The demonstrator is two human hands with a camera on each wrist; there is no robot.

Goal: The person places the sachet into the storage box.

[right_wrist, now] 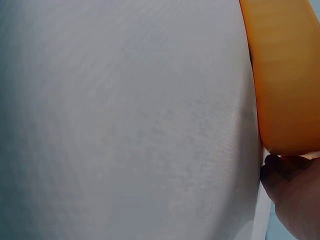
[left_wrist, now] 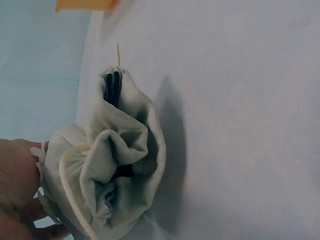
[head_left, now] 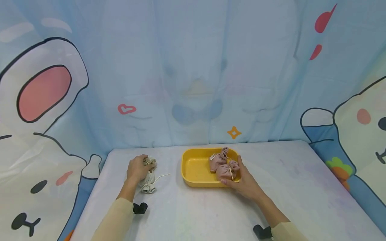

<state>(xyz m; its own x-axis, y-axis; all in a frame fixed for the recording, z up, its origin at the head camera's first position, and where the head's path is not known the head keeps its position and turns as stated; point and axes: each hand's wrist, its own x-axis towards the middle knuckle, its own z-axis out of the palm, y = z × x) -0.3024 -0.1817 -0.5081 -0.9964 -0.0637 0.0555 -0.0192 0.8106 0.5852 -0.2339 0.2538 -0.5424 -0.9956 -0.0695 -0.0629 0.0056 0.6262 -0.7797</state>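
Yellow tray [head_left: 194, 165]: R hand [head_left: 248, 182] curled part-closed round its R end. L of tray, L hand [head_left: 138, 169] had fingers curled on the farther grey bag [head_left: 150, 162]; nearer grey bag [head_left: 147, 187] lay beside it. 2 pink bags [head_left: 225, 171] sat in tray's R half. Poss. risk: loose cord [head_left: 162, 176] snagging, dragging nearer bag. L wrist cam showed dark gaps in a grey bag's mouth, unclear in head view.
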